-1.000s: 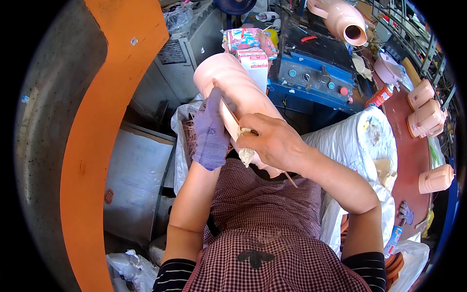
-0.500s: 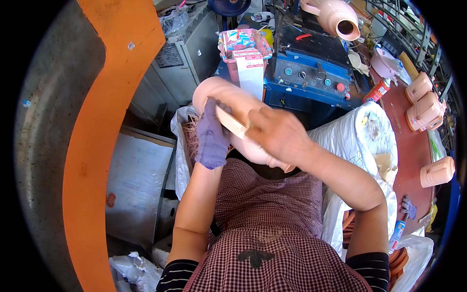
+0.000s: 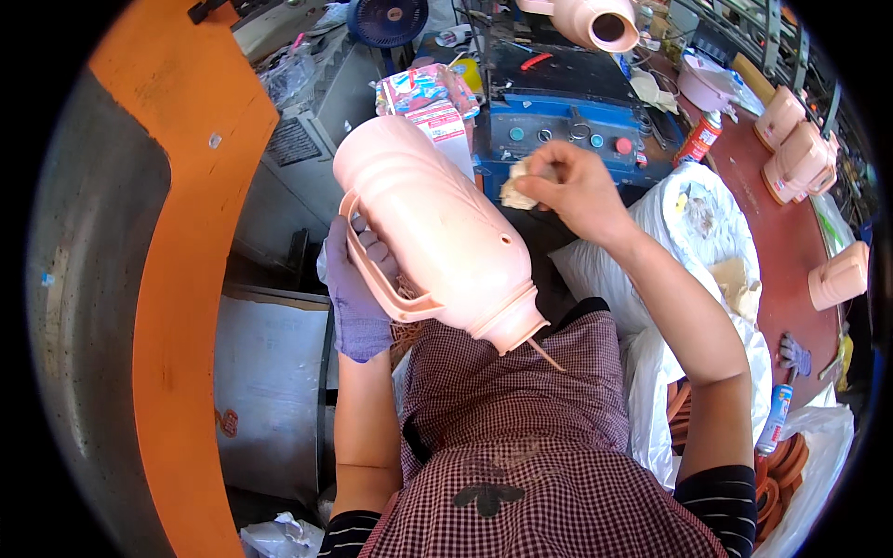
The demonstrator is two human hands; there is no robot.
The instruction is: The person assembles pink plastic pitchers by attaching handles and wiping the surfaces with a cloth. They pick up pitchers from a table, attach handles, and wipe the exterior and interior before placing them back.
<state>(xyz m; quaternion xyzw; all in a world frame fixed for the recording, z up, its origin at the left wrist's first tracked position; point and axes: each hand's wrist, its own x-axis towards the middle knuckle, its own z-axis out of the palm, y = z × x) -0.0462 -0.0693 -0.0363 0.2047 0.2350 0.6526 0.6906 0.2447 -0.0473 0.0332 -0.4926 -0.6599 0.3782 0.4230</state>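
Observation:
A pink plastic jug [image 3: 435, 214] lies tilted before me, its wide end up to the left and its narrow neck down to the right. Wrapped round its handle is my left hand [image 3: 358, 302], in a purple knit glove. A small round hole shows in the jug's side, and a thin pink strip [image 3: 547, 355] sticks out past the neck. My bare right hand [image 3: 584, 193] is raised to the right of the jug, apart from it. Between its thumb and fingers it pinches a crumpled beige cloth [image 3: 517, 188].
An orange machine frame [image 3: 177, 279] curves along my left. Ahead stands a blue control panel [image 3: 577, 135] with buttons; another pink jug [image 3: 595, 23] lies above it. White sacks [image 3: 707, 223] stand at right, beside a red-brown bench [image 3: 758, 219] with several pink jugs and a spray can [image 3: 699, 139].
My right hand has come off the jug and moved up and right, showing the cloth. The jug has turned, with its handle now toward the lower left, and my view has shifted slightly.

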